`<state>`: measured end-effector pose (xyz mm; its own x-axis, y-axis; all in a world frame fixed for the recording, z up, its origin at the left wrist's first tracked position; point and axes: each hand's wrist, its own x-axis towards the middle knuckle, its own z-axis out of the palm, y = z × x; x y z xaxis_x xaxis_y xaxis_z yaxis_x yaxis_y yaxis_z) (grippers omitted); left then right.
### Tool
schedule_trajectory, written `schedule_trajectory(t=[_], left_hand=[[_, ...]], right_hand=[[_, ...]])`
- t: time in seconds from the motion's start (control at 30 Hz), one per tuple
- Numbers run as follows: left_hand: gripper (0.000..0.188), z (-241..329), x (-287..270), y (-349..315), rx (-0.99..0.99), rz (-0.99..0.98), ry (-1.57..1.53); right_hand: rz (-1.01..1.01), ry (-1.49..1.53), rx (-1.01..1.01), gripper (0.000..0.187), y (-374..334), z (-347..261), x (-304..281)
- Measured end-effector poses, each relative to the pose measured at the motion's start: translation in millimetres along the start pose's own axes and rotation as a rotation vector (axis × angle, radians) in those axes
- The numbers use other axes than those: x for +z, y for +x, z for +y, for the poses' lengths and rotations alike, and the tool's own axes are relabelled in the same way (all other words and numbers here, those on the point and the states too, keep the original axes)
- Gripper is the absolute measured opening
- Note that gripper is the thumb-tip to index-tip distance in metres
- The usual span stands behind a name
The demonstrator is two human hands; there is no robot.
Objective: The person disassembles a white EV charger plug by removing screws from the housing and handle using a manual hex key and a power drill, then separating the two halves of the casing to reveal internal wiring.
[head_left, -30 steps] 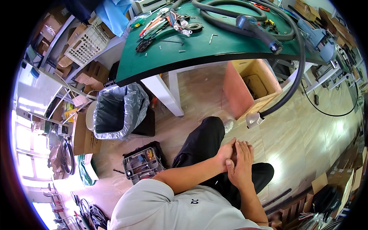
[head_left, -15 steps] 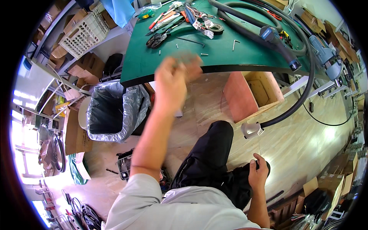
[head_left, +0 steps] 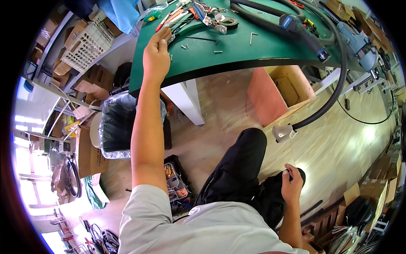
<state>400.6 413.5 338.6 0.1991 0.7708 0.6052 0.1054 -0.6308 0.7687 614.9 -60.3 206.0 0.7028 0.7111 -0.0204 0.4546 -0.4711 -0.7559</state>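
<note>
My left hand (head_left: 157,58) reaches over the left part of the green table (head_left: 194,63), seen edge-on with its fingers stretched out and nothing visibly held. It covers most of a dark-handled tool; whether it touches it I cannot tell. Several small screws (head_left: 218,51) lie to its right, along with a thin black rod (head_left: 202,39) and an L-shaped hex key (head_left: 252,38). Beyond the fingers is a pile of tools and wires (head_left: 203,12), with a roll of tape (head_left: 229,23). My right hand (head_left: 292,184) rests by my right knee, empty, fingers loosely bent and apart.
A black hose (head_left: 323,116) hangs over the table's right side, near a dark cylindrical tool (head_left: 306,40). Underneath stands an open wooden box (head_left: 270,95). A lined bin (head_left: 116,127) is at the left, and an organizer case (head_left: 175,182) with small parts sits on the floor.
My left hand has swung left from the table's front edge to the tools, its fingers straightening. My right hand stays by the knee. The view has shifted slightly.
</note>
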Motion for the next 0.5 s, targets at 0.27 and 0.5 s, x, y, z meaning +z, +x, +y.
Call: schedule_trajectory(t=[0.27, 0.5], left_hand=[[0.032, -13.8, -1.6, -0.4, 0.04, 0.018, 0.493], [0.032, 9.6, -0.1, -31.1, 0.243, 0.069, 0.874]], right_hand=[[-0.033, 0.052, 0.058, 0.025, -2.1, 11.5, -9.6], [-0.115, -0.004, 0.173, 0.028, -5.7, 50.2, -16.0]])
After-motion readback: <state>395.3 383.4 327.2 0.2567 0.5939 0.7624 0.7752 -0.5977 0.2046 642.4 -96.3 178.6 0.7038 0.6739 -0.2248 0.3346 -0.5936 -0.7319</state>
